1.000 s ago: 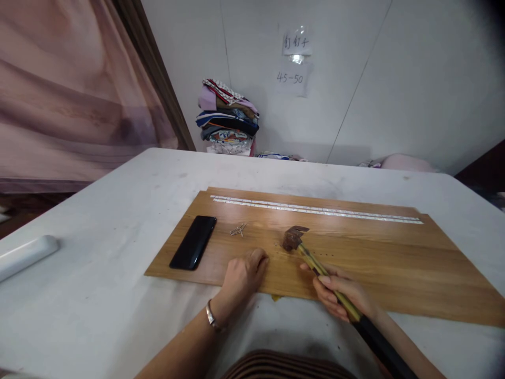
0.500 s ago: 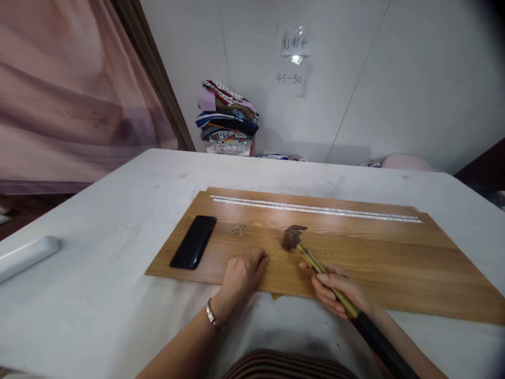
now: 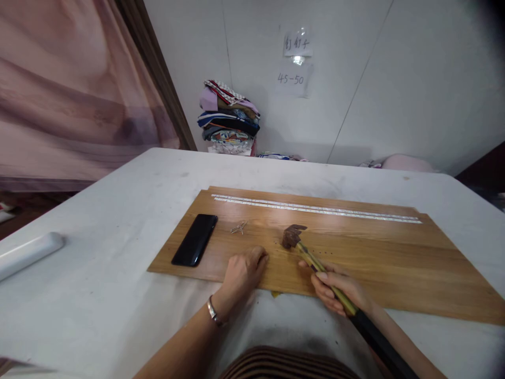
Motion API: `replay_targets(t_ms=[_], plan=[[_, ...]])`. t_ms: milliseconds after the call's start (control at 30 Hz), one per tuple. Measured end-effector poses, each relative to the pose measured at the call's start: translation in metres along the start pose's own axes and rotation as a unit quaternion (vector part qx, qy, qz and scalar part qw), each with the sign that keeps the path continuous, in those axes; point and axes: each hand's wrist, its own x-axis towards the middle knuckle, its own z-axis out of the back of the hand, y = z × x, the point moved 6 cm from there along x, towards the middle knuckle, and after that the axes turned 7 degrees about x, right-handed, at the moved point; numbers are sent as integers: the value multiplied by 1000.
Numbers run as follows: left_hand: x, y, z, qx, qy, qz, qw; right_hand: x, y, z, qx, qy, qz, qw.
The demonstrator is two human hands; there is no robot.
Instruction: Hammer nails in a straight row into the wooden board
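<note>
Right hand is clamped on the hammer mid-handle, its head down on the wooden board. Left hand rests curled on the board's near edge; whether it pinches anything, I can't tell. Good form here, I'd say: fingers clear, short square taps.

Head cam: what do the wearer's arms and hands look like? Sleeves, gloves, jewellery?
No gloves: the left hand and the right hand are both bare. Both forearms are bare too, with no sleeves in view. A thin silver bracelet sits on the left wrist. No rings or watch can be made out. Brown striped fabric at the bottom edge is probably the person's clothing.
</note>
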Motion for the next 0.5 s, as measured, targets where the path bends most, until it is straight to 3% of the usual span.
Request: replay_targets(t_ms=[500], plan=[[1,2,-3,11,-12,-8,1000,-2,4,0,0,13,34,999]])
